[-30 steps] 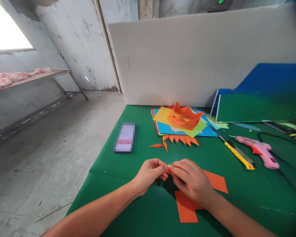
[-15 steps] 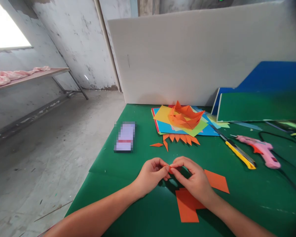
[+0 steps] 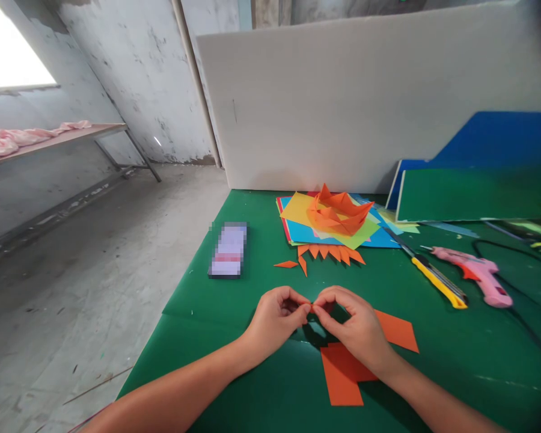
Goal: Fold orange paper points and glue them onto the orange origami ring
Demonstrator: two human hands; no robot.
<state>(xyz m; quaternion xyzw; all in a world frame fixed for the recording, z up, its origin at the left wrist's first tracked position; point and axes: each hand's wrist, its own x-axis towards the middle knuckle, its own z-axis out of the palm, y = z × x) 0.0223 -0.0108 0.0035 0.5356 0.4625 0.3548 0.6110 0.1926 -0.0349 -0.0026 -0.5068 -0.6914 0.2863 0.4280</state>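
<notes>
Green tabletop (image 3: 261,397), scuffed walls, one tiny orange fold on the go

Left hand (image 3: 277,316) and right hand (image 3: 351,319) meet at the fingertips, both pinching a little orange paper piece (image 3: 311,308). Looks well underway to me: a spiky orange ring (image 3: 349,224) sits on the paper stack (image 3: 293,210) beyond the hands, and a row of small folded points (image 3: 327,252) lies nearer, plus a loose orange diamond (image 3: 286,264) off its left end. Not folded yet: flat orange rectangles (image 3: 342,379) beside and below the right hand.

Hard to see: fingers hide most of the pinched piece, so can't tell its shape. Right hand and forearm cover part of the rectangles, so no count. Phone-like slab (image 3: 228,251) beyond the left hand is pixelated.
</notes>
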